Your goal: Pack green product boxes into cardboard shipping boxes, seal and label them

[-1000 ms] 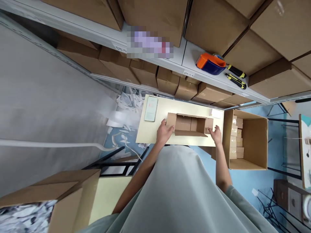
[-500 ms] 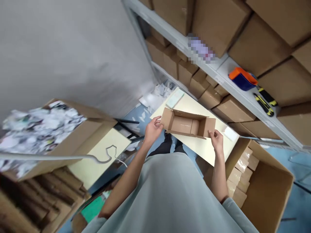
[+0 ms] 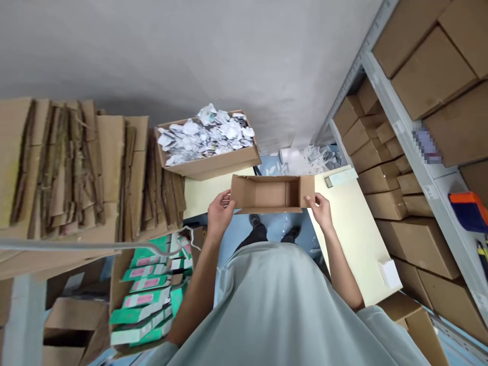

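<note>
An open-topped cardboard box (image 3: 271, 195), its end flaps turned outward, is held up between the person's two hands in front of the grey-green shirt (image 3: 280, 295). The left hand (image 3: 220, 213) pinches the outer edge of the left end flap between thumb and fingers; the right hand (image 3: 321, 210) pinches the right flap near its lower corner, the thumb on top.

Blue floor (image 3: 242, 235) shows below the box's near long edge, with the person's shoes (image 3: 254, 220) on it. Past the left flap lies the end of a pale table (image 3: 204, 195), and the right flap overlaps the near edge of a second pale table (image 3: 348, 229); seen from above, how high the box hangs over either edge is hard to judge.

Along the second table, a flat pale-green box (image 3: 343, 178) lies at the far end and a small white box (image 3: 390, 274) near the right-hand edge. Just beyond the held box, on the first table, stands a carton (image 3: 229, 161) heaped with crumpled paper (image 3: 224, 134). Flattened cardboard (image 3: 110, 173) is packed upright to the left, above green-and-white packets (image 3: 147, 287). A grey wall (image 3: 229, 56) closes the far side, and a metal rack (image 3: 415, 147) full of brown cartons (image 3: 430, 249) borders the right.
</note>
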Motion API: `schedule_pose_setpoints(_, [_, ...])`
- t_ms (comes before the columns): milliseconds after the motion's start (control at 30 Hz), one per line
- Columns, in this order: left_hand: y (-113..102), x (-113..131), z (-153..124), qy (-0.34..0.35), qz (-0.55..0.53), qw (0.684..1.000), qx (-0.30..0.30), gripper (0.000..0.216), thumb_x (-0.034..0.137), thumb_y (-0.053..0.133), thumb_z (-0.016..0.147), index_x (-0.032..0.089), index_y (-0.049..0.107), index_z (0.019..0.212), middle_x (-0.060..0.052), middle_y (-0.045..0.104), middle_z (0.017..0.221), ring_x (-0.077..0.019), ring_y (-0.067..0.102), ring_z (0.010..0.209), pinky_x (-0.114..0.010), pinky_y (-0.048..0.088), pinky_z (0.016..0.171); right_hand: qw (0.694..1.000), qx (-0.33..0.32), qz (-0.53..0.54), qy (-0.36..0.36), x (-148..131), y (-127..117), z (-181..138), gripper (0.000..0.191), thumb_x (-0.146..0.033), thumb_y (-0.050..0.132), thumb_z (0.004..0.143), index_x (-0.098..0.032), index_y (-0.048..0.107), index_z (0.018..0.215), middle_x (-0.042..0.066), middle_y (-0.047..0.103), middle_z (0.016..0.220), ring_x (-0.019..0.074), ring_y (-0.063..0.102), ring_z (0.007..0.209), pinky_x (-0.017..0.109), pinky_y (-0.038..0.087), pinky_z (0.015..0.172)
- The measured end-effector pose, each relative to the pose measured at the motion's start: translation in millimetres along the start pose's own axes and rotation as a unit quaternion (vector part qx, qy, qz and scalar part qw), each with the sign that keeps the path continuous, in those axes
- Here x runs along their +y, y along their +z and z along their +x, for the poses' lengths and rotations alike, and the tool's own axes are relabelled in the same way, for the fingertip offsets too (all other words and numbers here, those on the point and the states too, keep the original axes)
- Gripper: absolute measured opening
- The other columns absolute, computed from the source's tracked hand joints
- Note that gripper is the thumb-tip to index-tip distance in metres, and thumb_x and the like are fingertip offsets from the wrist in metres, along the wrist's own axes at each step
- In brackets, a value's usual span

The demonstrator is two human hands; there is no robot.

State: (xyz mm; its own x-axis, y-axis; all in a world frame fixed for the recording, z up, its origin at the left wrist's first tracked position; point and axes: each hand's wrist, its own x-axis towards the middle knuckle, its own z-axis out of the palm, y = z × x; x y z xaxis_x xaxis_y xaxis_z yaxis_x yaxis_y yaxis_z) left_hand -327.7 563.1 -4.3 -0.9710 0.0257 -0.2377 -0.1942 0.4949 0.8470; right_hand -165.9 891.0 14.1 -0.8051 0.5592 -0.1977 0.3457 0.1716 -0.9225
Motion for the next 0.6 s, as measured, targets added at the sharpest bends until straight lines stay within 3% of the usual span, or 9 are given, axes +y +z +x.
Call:
schedule_pose_setpoints(167, [-69.3, -45.2, 32.0, -0.038, -0.002, 0.996, 0.076, 0.053, 0.031, 0.063, 0.082, 0.016, 0.074, 0.131, -0.013, 0.083, 0.121, -0.0281, 0.080, 0.103, -0.045, 0.066, 0.101, 0.998, -0.058, -0.012, -0.035, -21.7, 104.9, 40.6, 0.047, -0.070, 0.068, 0.091, -0.023, 0.070, 0.089, 0.008, 0.080, 0.092, 0.0278, 0.074, 0.089, 0.040, 0.061, 0.086])
schedule_pose_setpoints(300, [-113.4, -78.2, 56.1, -0.045, 0.006, 0.995, 0.090, 0.050, 0.031, 0.063, 0.083, 0.017, 0.075, 0.129, -0.014, 0.083, 0.123, -0.0292, 0.080, 0.105, -0.046, 0.064, 0.105, 0.995, -0.084, -0.033, -0.035, -31.5, 173.0, 63.9, 0.053, -0.076, 0.067, 0.086, -0.024, 0.068, 0.085, 0.006, 0.077, 0.085, 0.0272, 0.071, 0.084, 0.039, 0.059, 0.081])
schedule_pose_setpoints(433, [-140.9, -106.9, 78.5, -0.069, 0.028, 0.994, 0.080, 0.048, 0.030, 0.064, 0.084, 0.018, 0.074, 0.130, -0.015, 0.082, 0.127, -0.0298, 0.081, 0.108, -0.046, 0.063, 0.107, 0.992, -0.107, -0.057, -0.018, -36.4, 216.8, 76.3, 0.059, -0.083, 0.066, 0.081, -0.024, 0.067, 0.084, 0.005, 0.075, 0.082, 0.0253, 0.068, 0.081, 0.036, 0.056, 0.078])
schedule_pose_setpoints(600, [-146.9, -127.3, 96.1, -0.087, 0.040, 0.994, 0.051, 0.051, 0.029, 0.064, 0.085, 0.018, 0.072, 0.134, -0.016, 0.082, 0.126, -0.0305, 0.081, 0.105, -0.049, 0.063, 0.106, 0.990, -0.112, -0.082, 0.005, -37.7, 240.1, 80.9, 0.059, -0.083, 0.065, 0.078, -0.024, 0.063, 0.079, 0.001, 0.069, 0.073, 0.0218, 0.063, 0.074, 0.034, 0.054, 0.074])
